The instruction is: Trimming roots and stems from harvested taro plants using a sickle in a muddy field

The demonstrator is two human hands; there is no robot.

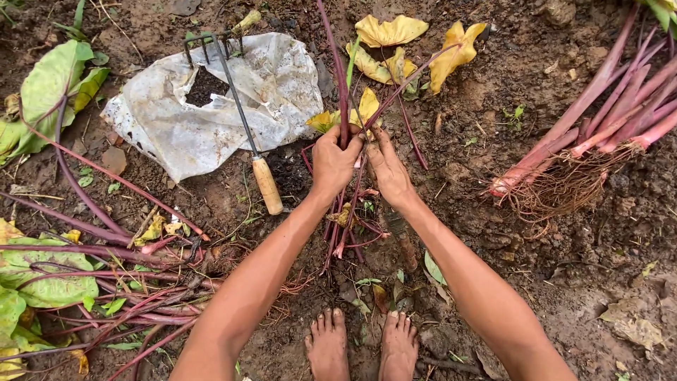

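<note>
Hands met over the middle of the dirt patch. The left hand [334, 161] was clamped around a bunch of thin reddish-purple plant stems [343, 85] that ran up from the soil past the knuckles, and the right hand [386, 169] pressed close beside it, its fingers curled down on the same clump, so the two hands were touching or nearly so. Below the hands, the lower ends of the stems spread toward the ground between both forearms. Yellowed, wilted leaves [390, 31] lay just beyond the hands, some on the stalks being held.

Just left of the left hand lay a metal hand rake with a pale wooden handle [267, 185], its prongs resting on a crumpled, dirty white plastic sheet [204, 120] that carried a small heap of dark soil. To the right, well apart from the hands, a bundle of pink stalks with tangled brown roots [564, 169] lay on the ground. At the left edge, large green leaves on long purple stems [42, 282] sprawled across the brown, damp earth [536, 77]. Two bare feet [363, 346] stood side by side at the bottom, toes pointing toward the held clump.
</note>
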